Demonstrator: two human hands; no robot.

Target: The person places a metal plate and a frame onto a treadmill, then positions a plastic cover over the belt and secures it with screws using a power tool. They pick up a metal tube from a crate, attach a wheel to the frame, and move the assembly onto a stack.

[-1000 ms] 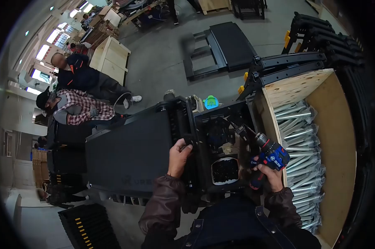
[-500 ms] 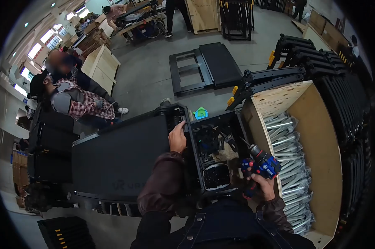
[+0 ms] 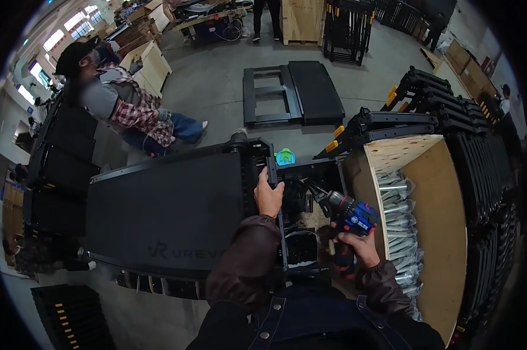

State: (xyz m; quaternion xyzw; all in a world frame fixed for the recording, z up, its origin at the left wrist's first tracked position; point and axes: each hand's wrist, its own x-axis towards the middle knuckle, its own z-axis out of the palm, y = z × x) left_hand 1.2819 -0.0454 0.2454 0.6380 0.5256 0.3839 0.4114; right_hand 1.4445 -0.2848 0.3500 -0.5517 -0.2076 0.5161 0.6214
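Observation:
A black treadmill (image 3: pixel 170 216) lies flat in front of me, its motor bay (image 3: pixel 307 201) open at the right end. My left hand (image 3: pixel 268 197) grips the black crossbar between the belt and the bay. My right hand (image 3: pixel 357 242) holds a blue and black cordless drill (image 3: pixel 348 217), its bit pointing up-left into the bay. A white-rimmed black part (image 3: pixel 302 248) sits at the bay's near end.
A plywood crate (image 3: pixel 427 192) of bagged metal tubes stands on my right, with stacked black frames (image 3: pixel 450 111) behind it. A treadmill deck (image 3: pixel 298 93) lies on the floor ahead. A person in a plaid shirt (image 3: pixel 129 108) works at the far left.
My left hand slid further along the crossbar, away from me. The drill swung in closer to the motor bay. The person in plaid moved up and away.

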